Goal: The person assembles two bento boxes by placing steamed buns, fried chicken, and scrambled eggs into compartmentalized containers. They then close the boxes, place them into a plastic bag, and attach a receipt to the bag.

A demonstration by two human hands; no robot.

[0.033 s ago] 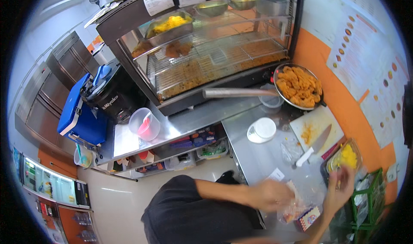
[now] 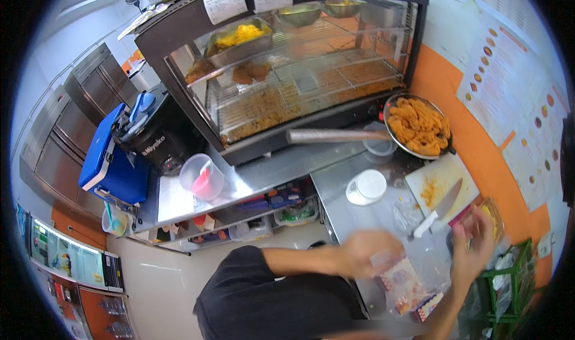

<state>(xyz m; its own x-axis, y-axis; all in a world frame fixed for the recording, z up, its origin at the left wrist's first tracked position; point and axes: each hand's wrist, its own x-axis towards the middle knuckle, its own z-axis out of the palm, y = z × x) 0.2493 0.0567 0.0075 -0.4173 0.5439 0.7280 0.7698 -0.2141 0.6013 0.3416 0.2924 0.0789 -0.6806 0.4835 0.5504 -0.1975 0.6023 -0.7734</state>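
My left hand [image 2: 372, 253], smeared by motion, is curled into a loose fist over the steel table. A bit of something clear shows at its fingertips, too blurred to make out. Just beside it lies a clear plastic bag [image 2: 407, 285] with a red-and-white printed pack in it. A small printed box [image 2: 429, 307] with a dark checked edge pokes out near my right forearm. My right hand [image 2: 472, 247] is raised with its fingers bent and apart, holding nothing that I can see. Behind its fingers, a clear tub of yellow food [image 2: 492, 215] is partly hidden.
A knife [image 2: 440, 208] rests on a white cutting board [image 2: 436, 181]. Beyond it sits a pan of fried pieces [image 2: 417, 129], its long handle reaching left. A white-lidded tub [image 2: 366, 187], a glass warming cabinet [image 2: 227, 121] and a green crate [image 2: 509, 289] surround the work area.
My left hand has moved up and left, uncovering more of the plastic bag. My right hand has shifted slightly and now covers more of the yellow food tub.
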